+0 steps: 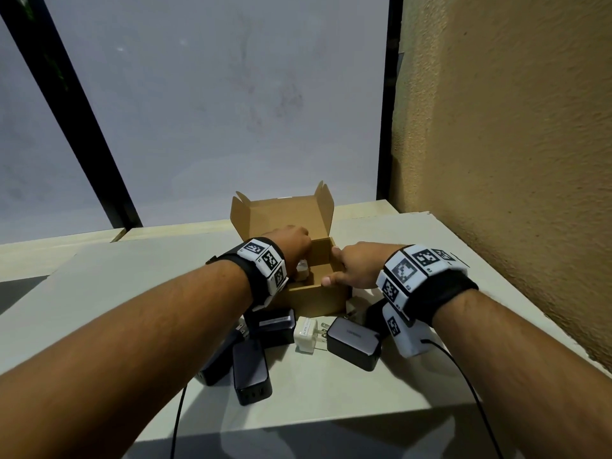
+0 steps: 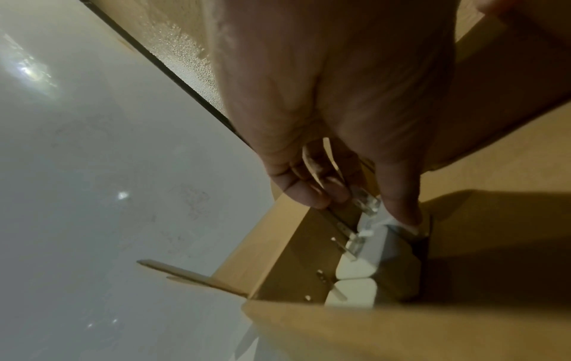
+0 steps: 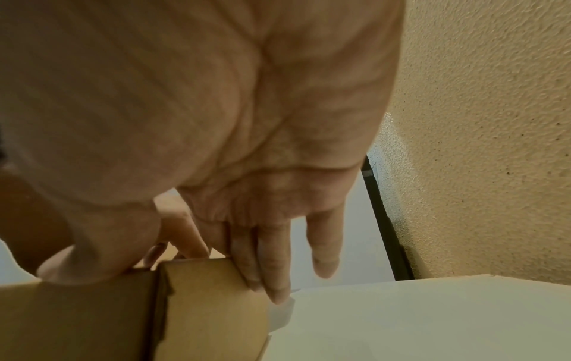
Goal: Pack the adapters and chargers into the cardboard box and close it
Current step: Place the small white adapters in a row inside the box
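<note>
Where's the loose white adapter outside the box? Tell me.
In the head view, the white adapter lies on the table just in front of the cardboard box, prongs pointing right at a dark charger.

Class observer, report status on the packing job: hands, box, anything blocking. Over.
Left hand inside the cardboard box, pinching a white adapter. Right hand steadying the box's right wall. Lid open, black chargers unpacked on the table. Nothing blocking.

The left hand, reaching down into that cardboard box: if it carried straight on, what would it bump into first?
Probably the white adapters already standing in the box. The left hand pinches one by its prongs, directly above them; the box floor lies beneath, though depth is unclear.
</note>
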A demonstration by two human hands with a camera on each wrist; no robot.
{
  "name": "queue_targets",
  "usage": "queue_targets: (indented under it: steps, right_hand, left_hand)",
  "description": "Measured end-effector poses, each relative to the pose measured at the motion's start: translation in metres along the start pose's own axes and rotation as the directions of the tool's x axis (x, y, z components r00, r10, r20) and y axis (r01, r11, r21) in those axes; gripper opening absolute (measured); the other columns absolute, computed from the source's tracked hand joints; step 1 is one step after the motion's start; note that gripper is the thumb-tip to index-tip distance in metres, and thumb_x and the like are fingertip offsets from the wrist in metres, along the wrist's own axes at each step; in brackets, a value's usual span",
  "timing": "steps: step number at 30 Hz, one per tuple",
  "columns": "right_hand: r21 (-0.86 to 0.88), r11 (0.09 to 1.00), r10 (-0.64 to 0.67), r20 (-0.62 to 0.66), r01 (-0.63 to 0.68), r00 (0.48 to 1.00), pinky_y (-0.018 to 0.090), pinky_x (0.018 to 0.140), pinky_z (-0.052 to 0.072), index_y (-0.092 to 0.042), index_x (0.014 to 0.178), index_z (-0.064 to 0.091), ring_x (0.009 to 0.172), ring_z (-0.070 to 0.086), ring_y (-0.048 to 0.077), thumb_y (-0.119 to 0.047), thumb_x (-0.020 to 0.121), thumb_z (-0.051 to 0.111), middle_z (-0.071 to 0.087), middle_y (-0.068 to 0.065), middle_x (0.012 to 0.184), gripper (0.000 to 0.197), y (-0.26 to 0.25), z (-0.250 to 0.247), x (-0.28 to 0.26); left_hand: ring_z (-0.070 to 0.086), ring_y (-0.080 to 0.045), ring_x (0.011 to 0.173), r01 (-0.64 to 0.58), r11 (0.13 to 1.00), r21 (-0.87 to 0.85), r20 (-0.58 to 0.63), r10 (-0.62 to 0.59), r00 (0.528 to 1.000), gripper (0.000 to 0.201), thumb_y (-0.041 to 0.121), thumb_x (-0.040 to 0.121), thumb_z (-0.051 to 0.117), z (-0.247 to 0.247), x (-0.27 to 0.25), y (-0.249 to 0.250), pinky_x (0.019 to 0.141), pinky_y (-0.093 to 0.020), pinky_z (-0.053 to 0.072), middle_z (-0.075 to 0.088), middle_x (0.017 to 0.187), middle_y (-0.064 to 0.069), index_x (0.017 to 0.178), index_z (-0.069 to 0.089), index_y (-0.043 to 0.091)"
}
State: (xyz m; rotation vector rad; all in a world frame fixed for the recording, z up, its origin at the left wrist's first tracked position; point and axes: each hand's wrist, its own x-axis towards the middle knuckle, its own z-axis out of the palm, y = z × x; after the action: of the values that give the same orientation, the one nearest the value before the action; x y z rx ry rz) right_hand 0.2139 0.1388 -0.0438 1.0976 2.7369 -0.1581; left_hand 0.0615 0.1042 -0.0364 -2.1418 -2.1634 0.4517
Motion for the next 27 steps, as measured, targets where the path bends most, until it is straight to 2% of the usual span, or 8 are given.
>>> queue_targets:
  steps: [4,8,11,15,17,22,25,27]
  right_hand:
    - [0.003,1.000,-0.001,-0.006,0.001,1.000,0.033,0.089,0.043,-0.014,0.135,0.041,0.111,0.057,0.026,-0.062,0.089,0.044,0.060,0.009,0.125,0.067,0.000,0.001,-0.001]
    - [-0.014,1.000,0.005,0.001,-0.005,1.000,0.034,0.091,0.043,-0.013,0.136,0.040,0.113,0.056,0.026,-0.060,0.089,0.044,0.059,0.009,0.127,0.067,-0.002,0.000,-0.001]
    - [-0.020,1.000,0.008,0.004,-0.008,1.000,0.036,0.094,0.044,-0.013,0.139,0.038,0.116,0.056,0.026,-0.061,0.089,0.043,0.058,0.009,0.130,0.069,-0.002,-0.001,-0.001]
    - [-0.015,1.000,0.009,0.012,-0.009,1.000,0.035,0.094,0.043,-0.013,0.139,0.038,0.115,0.055,0.026,-0.060,0.090,0.044,0.058,0.009,0.130,0.068,-0.002,-0.002,-0.001]
    - [-0.005,1.000,0.008,0.012,-0.008,1.000,0.035,0.094,0.044,-0.013,0.138,0.039,0.114,0.056,0.026,-0.060,0.089,0.045,0.058,0.009,0.129,0.068,-0.002,-0.002,0.000]
    - [-0.011,1.000,0.012,0.010,-0.012,1.000,0.036,0.095,0.044,-0.012,0.138,0.039,0.116,0.056,0.027,-0.059,0.090,0.044,0.058,0.010,0.130,0.067,-0.003,-0.002,-0.002]
    - [-0.011,1.000,0.022,0.015,-0.022,1.000,0.035,0.094,0.043,-0.012,0.138,0.039,0.117,0.055,0.026,-0.059,0.090,0.043,0.057,0.010,0.131,0.067,-0.003,-0.002,-0.003]
    - [-0.009,1.000,0.027,0.021,-0.027,0.999,0.034,0.093,0.043,-0.012,0.138,0.039,0.116,0.056,0.026,-0.058,0.091,0.043,0.058,0.010,0.130,0.066,-0.004,-0.003,-0.003]
  left_hand:
    - [0.057,-0.027,0.093,-0.085,0.996,0.028,-0.037,0.086,0.996,0.034,0.028,0.083,0.068,-0.002,-0.002,0.001,0.077,-0.035,0.053,0.055,0.109,-0.009,0.113,0.066,0.012]
    - [0.059,-0.027,0.098,-0.002,1.000,0.014,0.031,0.002,1.000,0.022,0.018,0.084,0.065,-0.005,-0.002,0.001,0.082,-0.035,0.054,0.059,0.111,-0.008,0.103,0.068,0.007]
    - [0.060,-0.029,0.099,0.048,0.999,0.007,0.057,-0.048,0.997,0.027,0.017,0.084,0.065,-0.004,-0.003,-0.002,0.084,-0.037,0.053,0.061,0.111,-0.010,0.108,0.068,0.006]
    - [0.058,-0.025,0.100,0.009,0.999,-0.043,-0.084,-0.012,0.996,0.023,0.014,0.089,0.063,-0.002,-0.003,-0.005,0.084,-0.032,0.052,0.059,0.114,-0.008,0.110,0.069,0.009]
    - [0.058,-0.025,0.100,-0.011,0.995,-0.100,-0.114,-0.001,0.994,0.021,0.012,0.089,0.062,-0.002,-0.004,-0.004,0.089,-0.036,0.053,0.060,0.114,-0.007,0.109,0.070,0.011]
    - [0.061,-0.028,0.104,0.040,0.993,-0.109,0.038,-0.035,0.999,0.030,0.018,0.084,0.066,0.000,-0.011,-0.001,0.091,-0.040,0.053,0.064,0.116,-0.007,0.114,0.069,0.015]
    - [0.062,-0.028,0.104,0.060,0.992,-0.109,0.028,-0.057,0.998,0.031,0.020,0.085,0.065,-0.001,-0.016,-0.001,0.090,-0.040,0.053,0.065,0.118,-0.006,0.116,0.068,0.017]
    - [0.061,-0.026,0.104,0.064,0.990,-0.129,0.013,-0.063,0.998,0.035,0.014,0.084,0.065,-0.004,-0.021,-0.001,0.090,-0.038,0.054,0.063,0.120,-0.005,0.119,0.066,0.018]
